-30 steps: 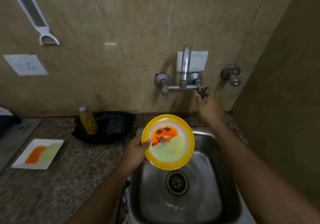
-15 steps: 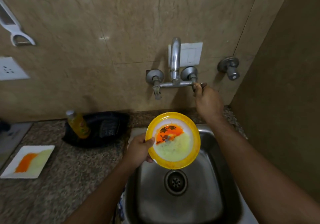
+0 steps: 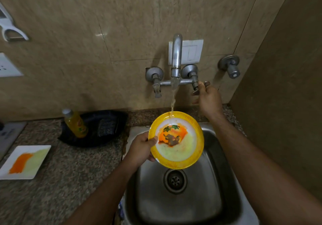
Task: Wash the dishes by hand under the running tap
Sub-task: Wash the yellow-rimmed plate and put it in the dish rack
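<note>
My left hand (image 3: pixel 141 148) grips yellow plate (image 3: pixel 181 162) rim over sink (image 3: pixel 217 155); right hand (image 3: pixel 208 101) pinches tap handle (image 3: pixel 196 87), water stream (image 3: pixel 173 101) hitting plate

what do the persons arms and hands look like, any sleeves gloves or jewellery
Both forearms are bare right up to the bottom edge of the picture; no sleeves show. The left hand and right hand wear no gloves. No watch, bracelet or ring is visible on either, though most of the fingers are hidden.
</note>
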`<act>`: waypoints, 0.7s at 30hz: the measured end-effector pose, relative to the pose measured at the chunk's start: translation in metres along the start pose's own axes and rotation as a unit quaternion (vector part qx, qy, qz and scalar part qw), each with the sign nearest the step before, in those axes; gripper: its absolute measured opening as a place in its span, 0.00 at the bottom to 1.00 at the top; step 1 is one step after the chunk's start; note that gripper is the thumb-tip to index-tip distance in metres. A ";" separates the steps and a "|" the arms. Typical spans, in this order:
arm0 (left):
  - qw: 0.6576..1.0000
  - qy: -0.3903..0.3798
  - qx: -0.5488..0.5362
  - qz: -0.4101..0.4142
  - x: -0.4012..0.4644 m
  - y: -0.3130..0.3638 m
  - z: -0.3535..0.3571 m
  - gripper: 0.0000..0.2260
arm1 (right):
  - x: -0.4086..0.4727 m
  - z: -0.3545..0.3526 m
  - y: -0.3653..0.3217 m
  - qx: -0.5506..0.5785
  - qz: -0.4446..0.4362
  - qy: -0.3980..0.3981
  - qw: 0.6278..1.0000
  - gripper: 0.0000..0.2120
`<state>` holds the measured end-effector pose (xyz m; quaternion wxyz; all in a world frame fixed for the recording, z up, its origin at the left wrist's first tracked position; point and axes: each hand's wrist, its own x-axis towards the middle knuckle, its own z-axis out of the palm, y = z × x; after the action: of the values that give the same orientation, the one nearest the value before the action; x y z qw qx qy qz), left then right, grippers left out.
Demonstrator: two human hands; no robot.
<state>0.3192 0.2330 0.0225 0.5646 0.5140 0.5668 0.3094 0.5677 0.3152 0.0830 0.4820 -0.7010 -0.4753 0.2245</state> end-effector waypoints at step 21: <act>0.998 0.054 -0.011 0.006 0.047 0.010 0.007 0.06 | -0.111 0.053 0.066 -0.298 -0.341 -0.327 0.830 0.35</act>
<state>0.3357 0.2780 0.0158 0.5369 0.4939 0.5899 0.3462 0.5066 0.2358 -0.0147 0.1125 -0.4895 -0.8578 0.1097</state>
